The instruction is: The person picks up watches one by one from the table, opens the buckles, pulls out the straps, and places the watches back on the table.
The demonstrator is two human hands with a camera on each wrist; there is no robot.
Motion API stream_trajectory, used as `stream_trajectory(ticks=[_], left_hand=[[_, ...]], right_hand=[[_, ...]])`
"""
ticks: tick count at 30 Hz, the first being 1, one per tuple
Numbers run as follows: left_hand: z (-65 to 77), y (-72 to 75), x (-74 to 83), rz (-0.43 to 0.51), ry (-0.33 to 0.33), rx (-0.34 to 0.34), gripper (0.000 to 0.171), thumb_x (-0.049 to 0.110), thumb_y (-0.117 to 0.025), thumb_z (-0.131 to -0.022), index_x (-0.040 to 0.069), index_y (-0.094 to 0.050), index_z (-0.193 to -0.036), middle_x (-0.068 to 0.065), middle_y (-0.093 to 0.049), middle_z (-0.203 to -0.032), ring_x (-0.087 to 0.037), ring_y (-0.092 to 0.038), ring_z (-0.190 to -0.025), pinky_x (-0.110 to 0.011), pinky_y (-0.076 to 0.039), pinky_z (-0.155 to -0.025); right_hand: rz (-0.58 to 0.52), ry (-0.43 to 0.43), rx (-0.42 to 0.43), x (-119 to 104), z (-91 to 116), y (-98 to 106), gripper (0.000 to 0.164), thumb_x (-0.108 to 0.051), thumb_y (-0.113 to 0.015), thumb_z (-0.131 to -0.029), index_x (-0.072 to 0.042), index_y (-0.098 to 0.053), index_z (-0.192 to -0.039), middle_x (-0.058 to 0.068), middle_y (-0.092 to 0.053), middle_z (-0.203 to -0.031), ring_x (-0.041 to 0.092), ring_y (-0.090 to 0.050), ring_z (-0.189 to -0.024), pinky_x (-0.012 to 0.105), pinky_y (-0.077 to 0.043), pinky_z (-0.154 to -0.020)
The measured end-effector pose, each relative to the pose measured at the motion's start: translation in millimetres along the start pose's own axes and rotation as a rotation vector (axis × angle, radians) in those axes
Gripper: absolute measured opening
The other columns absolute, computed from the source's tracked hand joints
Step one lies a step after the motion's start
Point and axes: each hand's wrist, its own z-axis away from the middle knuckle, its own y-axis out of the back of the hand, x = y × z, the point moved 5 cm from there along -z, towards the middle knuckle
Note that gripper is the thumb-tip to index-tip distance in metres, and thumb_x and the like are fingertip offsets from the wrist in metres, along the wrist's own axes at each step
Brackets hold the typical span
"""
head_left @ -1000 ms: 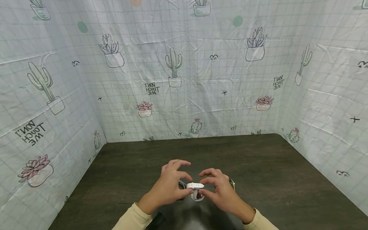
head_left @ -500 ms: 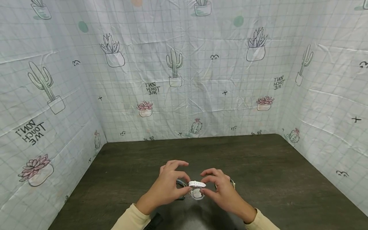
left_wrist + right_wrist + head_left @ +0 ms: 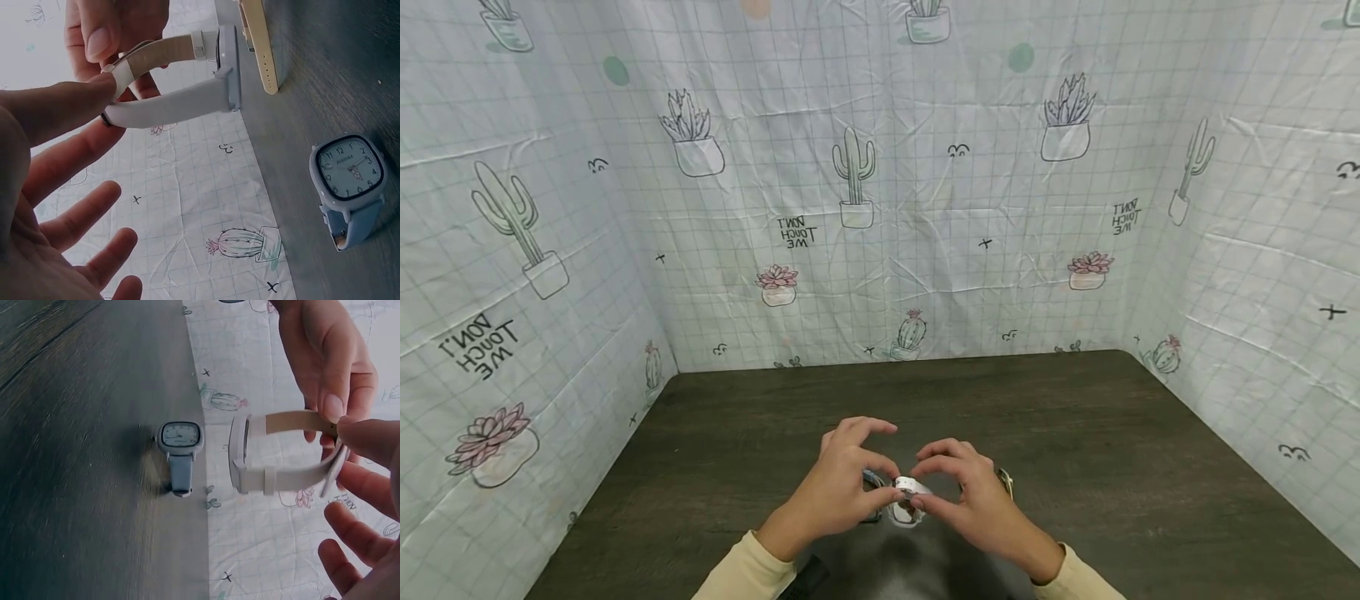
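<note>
Both hands hold a white wristwatch (image 3: 905,515) up off the dark table, its strap looped at the top and its case hanging below. My left hand (image 3: 848,482) pinches one part of the strap between thumb and index finger, the other fingers spread. From the other side, my right hand (image 3: 972,493) pinches the strap with thumb and fingers. In the left wrist view the strap (image 3: 169,107) forms a loop, its beige lining showing on one side. Fingertips cover the place where the strap ends meet.
A light-blue watch (image 3: 351,169) lies on the table (image 3: 760,417) by my left hand. A watch with a pale yellow strap (image 3: 259,47) lies beyond my right hand. Something black (image 3: 808,577) lies near my left sleeve. A cactus-print cloth (image 3: 880,283) surrounds the table.
The white watch has turned, and its strap end no longer points out flat to the right. My right fingers have moved slightly left, closer to my left hand.
</note>
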Motion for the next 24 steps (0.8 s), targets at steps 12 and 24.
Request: stream_trajectory(ticks=[12,24], left_hand=[[-1.5,-1.4,4.3,-0.023,-0.015,-0.009,0.008,0.028,-0.083,-0.078,0.024,-0.079,-0.083,0.001,-0.055,-0.134,-0.027,-0.041,-0.131,-0.064,-0.031,-0.099],[2.1,3.3,-2.0,-0.009,0.033,0.012,0.009,0.027,-0.085,-0.075,0.024,-0.078,-0.081,0.002,-0.056,-0.133,-0.029,-0.042,-0.131,-0.060,-0.032,-0.095]], right_hand=[[0.018,0.031,0.030,-6,-2,-1,0.021,-0.031,-0.080,-0.079,-0.040,-0.068,-0.094,-0.016,-0.060,-0.113,0.005,-0.051,-0.101,0.051,-0.035,-0.086],[0.071,-0.007,0.016,12,7,7,0.027,-0.022,-0.084,-0.075,-0.040,-0.067,-0.086,-0.015,-0.061,-0.111,0.007,-0.052,-0.099,0.045,-0.036,-0.083]])
